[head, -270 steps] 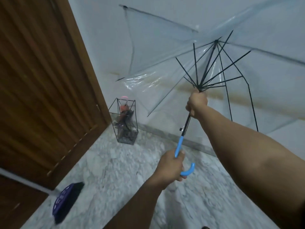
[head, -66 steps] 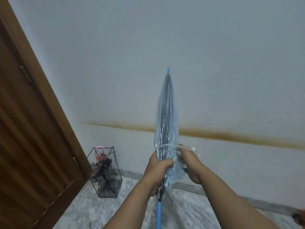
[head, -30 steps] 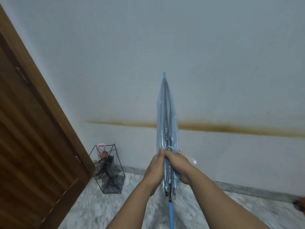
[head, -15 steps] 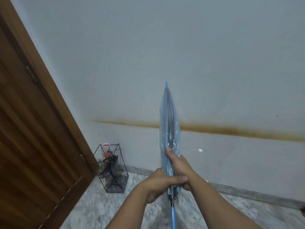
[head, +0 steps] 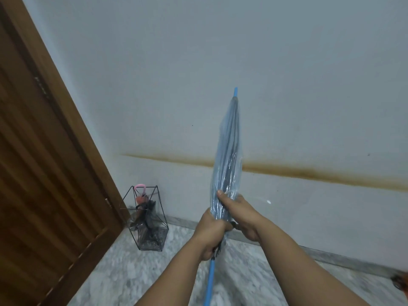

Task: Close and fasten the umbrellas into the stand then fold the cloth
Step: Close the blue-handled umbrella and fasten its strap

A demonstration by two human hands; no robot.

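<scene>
Fingers of left hand [head: 210, 234] curled round closed clear umbrella [head: 227, 155] (tip up), right hand [head: 239, 214] gripping just above.

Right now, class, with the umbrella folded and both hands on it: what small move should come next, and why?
Probably snap the strap shut. The left hand and right hand bunch the umbrella, but the strap's end hangs free at the right; the stand comes after.
</scene>
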